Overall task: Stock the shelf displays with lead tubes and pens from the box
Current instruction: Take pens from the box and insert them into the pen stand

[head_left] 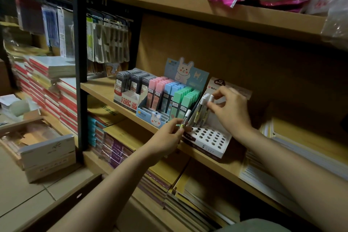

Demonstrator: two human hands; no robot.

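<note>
Your right hand [228,111], right of centre in the frame, pinches the white cap of a pen [207,108] standing upright at the back of a white display stand [211,138] whose top is punched with round holes; a second white-capped pen [200,108] stands just beside it. Your left hand [165,137], at centre frame, grips a third pen [185,119] by its lower barrel, tilted, cap up, at the stand's left front corner. The stand sits on the middle wooden shelf [105,88]. Just left of it, a bunny-printed display [185,73] holds rows of pink, blue and green lead tubes [173,93], and further left a grey display [127,100] holds dark lead tubes [131,81]. At lower left of the frame, an open cardboard box [47,154] rests on the floor. Stacked notebooks [47,88] fill the left side, and packets hang at upper left.
</note>
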